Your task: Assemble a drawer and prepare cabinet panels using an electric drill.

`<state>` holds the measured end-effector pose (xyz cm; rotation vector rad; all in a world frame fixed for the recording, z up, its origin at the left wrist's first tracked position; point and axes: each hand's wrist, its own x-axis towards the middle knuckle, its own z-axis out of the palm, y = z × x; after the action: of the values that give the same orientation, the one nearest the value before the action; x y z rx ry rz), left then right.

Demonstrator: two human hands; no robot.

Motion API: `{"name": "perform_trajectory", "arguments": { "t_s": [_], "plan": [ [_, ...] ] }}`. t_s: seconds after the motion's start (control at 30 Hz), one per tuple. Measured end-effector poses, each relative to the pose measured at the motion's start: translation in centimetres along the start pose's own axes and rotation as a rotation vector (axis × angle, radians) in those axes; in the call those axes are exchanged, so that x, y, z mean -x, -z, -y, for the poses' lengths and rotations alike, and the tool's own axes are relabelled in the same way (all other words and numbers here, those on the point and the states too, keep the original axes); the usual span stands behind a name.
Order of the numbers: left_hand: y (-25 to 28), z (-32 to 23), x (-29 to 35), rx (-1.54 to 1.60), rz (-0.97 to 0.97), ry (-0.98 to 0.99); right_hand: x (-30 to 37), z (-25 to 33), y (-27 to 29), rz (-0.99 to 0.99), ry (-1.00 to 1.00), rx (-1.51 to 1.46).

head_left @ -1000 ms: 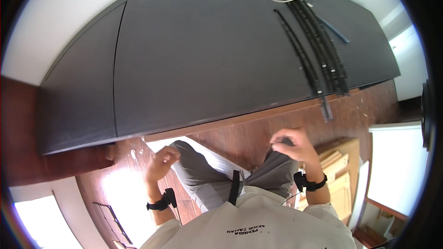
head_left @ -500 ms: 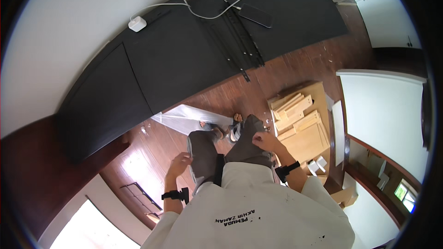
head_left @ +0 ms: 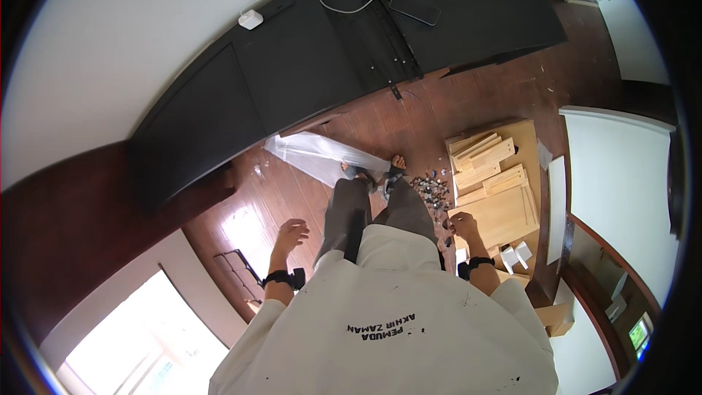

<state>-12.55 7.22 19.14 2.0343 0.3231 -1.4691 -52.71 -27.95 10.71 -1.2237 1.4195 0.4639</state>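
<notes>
My left hand (head_left: 292,234) hangs beside my left thigh, its fingers loosely bent and apart, with nothing in it. On the other side, my right hand (head_left: 463,225) hangs out from my right thigh, fingers slightly curled and holding nothing visible. In the picture it lies over the edge of a stack of pale wooden boards (head_left: 486,227); it does not appear to touch them. A scatter of small dark hardware pieces (head_left: 433,192) lies on the floor by the boards. Near my feet is a crumpled clear plastic sheet (head_left: 311,157).
Ahead runs a long black cabinet (head_left: 300,66) bearing dark metal rails (head_left: 387,47), a phone (head_left: 415,9), a white cable and a charger (head_left: 250,20). A large white panel (head_left: 614,168) stands at right. A black metal frame (head_left: 238,271) rests on the floor at left.
Both hands have swung outward from my thighs, the right one farther toward the boards. My view has shifted, the cabinet sits higher in it, and the hardware scatter now shows more.
</notes>
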Motion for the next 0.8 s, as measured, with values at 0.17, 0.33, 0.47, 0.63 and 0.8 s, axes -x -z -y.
{"name": "perform_trajectory", "arguments": {
  "t_s": [0.17, 0.33, 0.47, 0.63, 0.8],
  "plan": [
    [-1.7, 0.8, 0.7, 0.037, 0.079, 0.012, 0.2, 0.5, 0.6, -0.031, 0.026, -0.008],
    [0.5, 2.1, -0.2, -0.08, 0.09, 0.042, 1.2, 3.2, -1.3, -0.126, 0.11, -0.121],
    [3.1, 0.8, -1.8, -0.133, 0.109, 0.048, 3.3, 3.2, -4.1, -0.207, 0.19, -0.189],
    [6.0, -1.8, -5.4, -0.214, 0.24, -0.083, 7.8, 0.6, -9.3, -0.321, 0.075, -0.248],
    [12.5, -2.0, -8.5, -0.303, 0.282, -0.09, 11.0, -5.4, -21.1, -0.282, -0.089, -0.303]
  ]
}}
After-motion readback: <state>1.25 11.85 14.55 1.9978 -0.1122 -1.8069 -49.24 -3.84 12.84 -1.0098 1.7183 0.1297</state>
